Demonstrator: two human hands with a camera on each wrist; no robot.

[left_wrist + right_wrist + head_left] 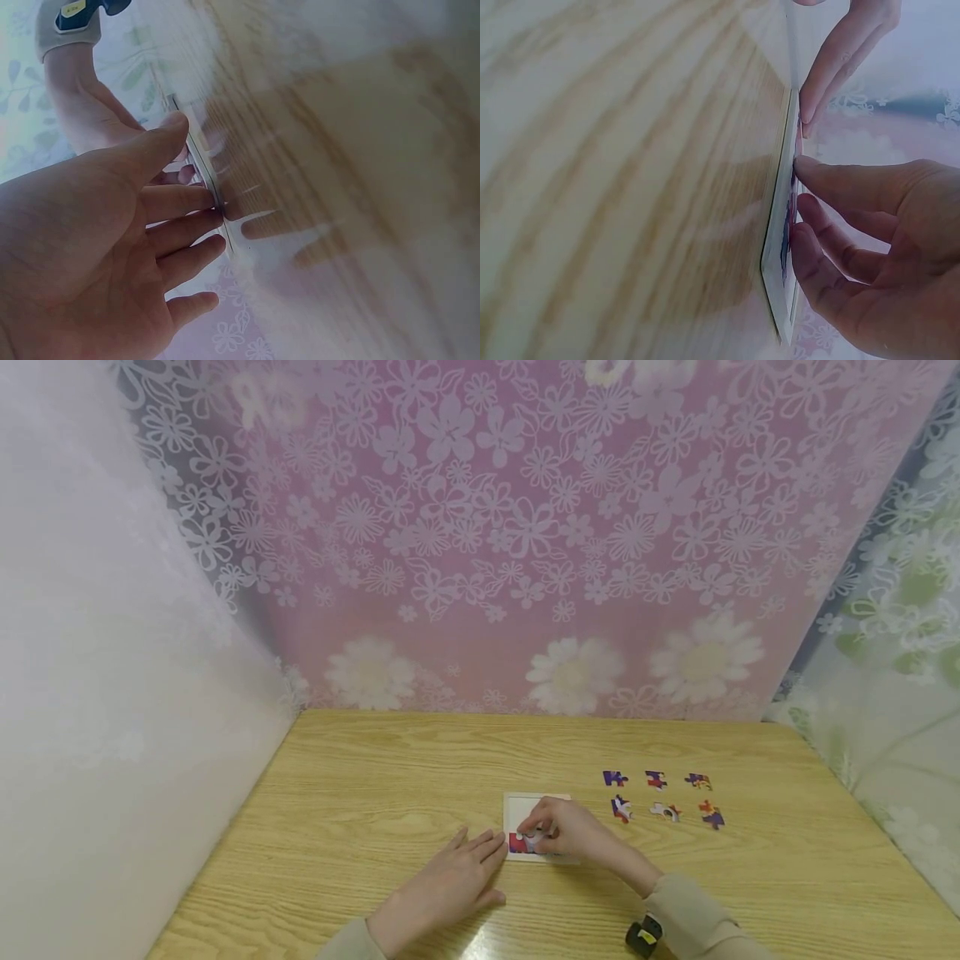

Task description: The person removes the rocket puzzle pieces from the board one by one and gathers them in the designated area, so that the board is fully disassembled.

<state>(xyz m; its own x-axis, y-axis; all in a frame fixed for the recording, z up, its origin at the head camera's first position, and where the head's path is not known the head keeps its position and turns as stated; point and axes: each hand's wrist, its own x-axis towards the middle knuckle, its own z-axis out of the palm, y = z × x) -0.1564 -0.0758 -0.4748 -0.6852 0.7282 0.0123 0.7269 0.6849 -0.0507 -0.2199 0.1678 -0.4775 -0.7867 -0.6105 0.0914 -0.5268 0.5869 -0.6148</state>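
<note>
A small square puzzle tray (517, 795) with a white border lies flat on the table, with red and purple puzzle pieces (517, 843) fitted along its near side. The left hand (461, 877) lies with fingers extended, their tips at the tray's left edge; in the left wrist view those fingers (184, 251) meet the thin edge of the tray (201, 161). Over the tray, the right hand (566, 831) bends its thumb and fingers around a pale puzzle piece (534, 838), partly hidden beneath them. In the right wrist view its fingertips (804, 240) are right at the puzzle surface.
Several loose puzzle pieces (666, 811) lie in two rows to the right of the tray. The wood-grain table (360, 793) meets a pink flowered curtain (480, 568) at the back. A black device (643, 935) is worn at the right wrist.
</note>
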